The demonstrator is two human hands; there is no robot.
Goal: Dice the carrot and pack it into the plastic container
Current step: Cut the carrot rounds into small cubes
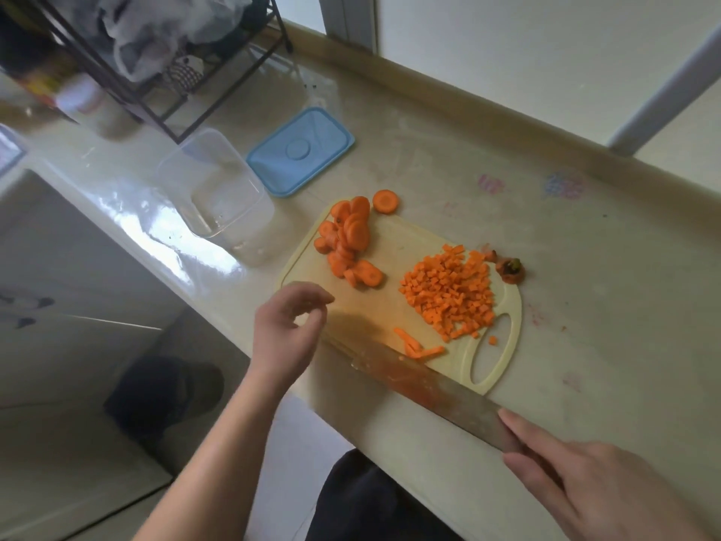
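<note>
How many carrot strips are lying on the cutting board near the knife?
3, as far as I can see. The carrot strips lie together on the cutting board, just beside the knife blade. Others may be hidden under the blade.

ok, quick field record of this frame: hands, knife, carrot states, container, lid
left hand: above the cutting board near edge, fingers loosely curled, holding nothing
right hand: holds the knife
knife: blade across the board's near edge, blurred
carrot slices: piled at the board's far left
diced carrot: heap on the board's right
carrot strips: few, near the blade
plastic container: open, no carrot inside
blue lid: flat on the counter, beside the container
</note>
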